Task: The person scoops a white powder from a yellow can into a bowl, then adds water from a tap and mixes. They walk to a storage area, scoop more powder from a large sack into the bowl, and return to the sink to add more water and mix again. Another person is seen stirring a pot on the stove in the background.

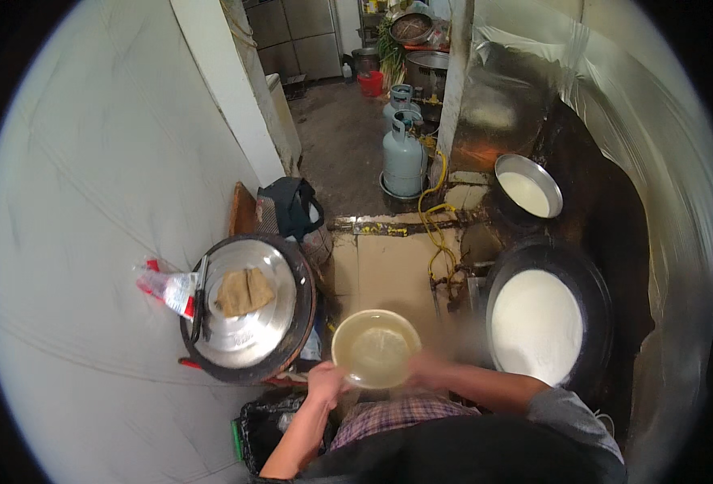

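Note:
Both of my hands hold a pale yellowish basin [376, 346] in front of my body. My left hand [327, 382] grips its rim at the lower left. On the opposite side, my right hand [428, 368] is blurred but closed at the rim. The basin looks to contain a clear liquid, with the pale bottom visible through it. To my right, a large dark wok [597, 302] is filled with a white, milky liquid [537, 327]. Farther off, a metal bowl [554, 192] holds more of a similar pale liquid.
Left of me, a round metal lid [272, 339] carries a folded brown cloth [244, 292] and a black-handled utensil [198, 308]. A black-lined bin [264, 423] stands low at left. Gas cylinders [403, 160] and a yellow hose [434, 221] lie ahead. Plastic sheeting [677, 181] hangs at right.

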### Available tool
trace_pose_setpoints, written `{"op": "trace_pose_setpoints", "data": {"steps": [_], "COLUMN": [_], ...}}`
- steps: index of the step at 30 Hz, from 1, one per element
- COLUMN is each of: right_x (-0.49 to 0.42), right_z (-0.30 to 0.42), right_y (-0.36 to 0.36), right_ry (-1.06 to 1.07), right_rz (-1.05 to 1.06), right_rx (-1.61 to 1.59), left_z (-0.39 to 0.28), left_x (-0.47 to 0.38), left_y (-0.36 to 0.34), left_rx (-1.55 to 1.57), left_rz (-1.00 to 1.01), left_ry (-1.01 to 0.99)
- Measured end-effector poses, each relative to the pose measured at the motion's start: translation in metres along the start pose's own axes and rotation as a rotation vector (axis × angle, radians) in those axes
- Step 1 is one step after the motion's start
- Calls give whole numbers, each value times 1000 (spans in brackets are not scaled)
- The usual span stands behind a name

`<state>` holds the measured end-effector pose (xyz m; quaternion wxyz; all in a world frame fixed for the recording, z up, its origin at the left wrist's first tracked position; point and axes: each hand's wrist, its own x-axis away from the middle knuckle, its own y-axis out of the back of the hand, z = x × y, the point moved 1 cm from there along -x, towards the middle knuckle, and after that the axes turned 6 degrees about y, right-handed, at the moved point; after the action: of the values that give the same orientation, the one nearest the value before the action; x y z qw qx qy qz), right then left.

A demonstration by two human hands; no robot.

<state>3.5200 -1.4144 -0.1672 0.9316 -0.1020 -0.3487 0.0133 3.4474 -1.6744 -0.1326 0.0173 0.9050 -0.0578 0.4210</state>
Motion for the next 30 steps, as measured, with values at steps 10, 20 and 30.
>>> {"op": "trace_pose_setpoints", "data": {"steps": [10, 20, 30], "right_x": [-148, -311, -536], "right_z": [167, 420, 613], "right_y": [148, 259, 366], "right_ry": [46, -6, -14], "right_rz": [-373, -308, -219], "right_rx": [-256, -219, -312], "left_z": [-187, -429, -654], "left_x": [-266, -441, -551], "left_y": [-149, -264, -306], "left_rx": [-395, -589, -414], "left_rz": [261, 158, 55], "left_ry": [-494, -325, -595]}}
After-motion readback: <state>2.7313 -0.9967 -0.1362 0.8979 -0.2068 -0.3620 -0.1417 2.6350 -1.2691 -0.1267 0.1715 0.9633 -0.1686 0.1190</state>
